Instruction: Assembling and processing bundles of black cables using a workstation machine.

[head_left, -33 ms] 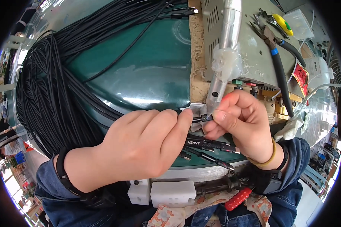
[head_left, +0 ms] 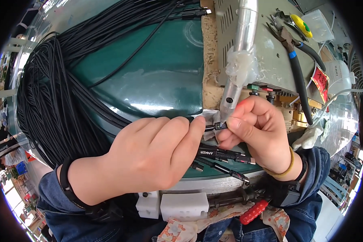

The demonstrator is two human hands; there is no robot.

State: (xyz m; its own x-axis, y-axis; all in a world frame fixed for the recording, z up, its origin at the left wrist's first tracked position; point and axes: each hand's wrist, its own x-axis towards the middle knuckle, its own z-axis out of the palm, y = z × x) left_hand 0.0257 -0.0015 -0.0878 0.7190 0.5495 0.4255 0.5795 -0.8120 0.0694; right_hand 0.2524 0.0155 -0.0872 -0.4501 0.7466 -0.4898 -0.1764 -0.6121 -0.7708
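While a curved green work surface [head_left: 157, 76] fills the middle, a thick bundle of black cables [head_left: 52, 97] sprawls over its left side, looping round toward the near edge. At the far right stands a grey metal box [head_left: 266, 56]. The left hand [head_left: 153, 149], back upward, has its fingers curled close together around a held cable [head_left: 209, 128]; its thumb is hard to make out. Across from it, the right hand [head_left: 264, 127] pinches the cable's end between thumb and forefinger. A metal tube [head_left: 246, 28], wrapped in a clear lump, slants down between the two, and blue-handled pliers [head_left: 296, 74] lie on the box. Nearer the body sit a white block [head_left: 184, 206] and a red handle [head_left: 254, 211]. Smallest, the dark connector [head_left: 220, 126] is right under the tube's tip; whether they touch is unclear.
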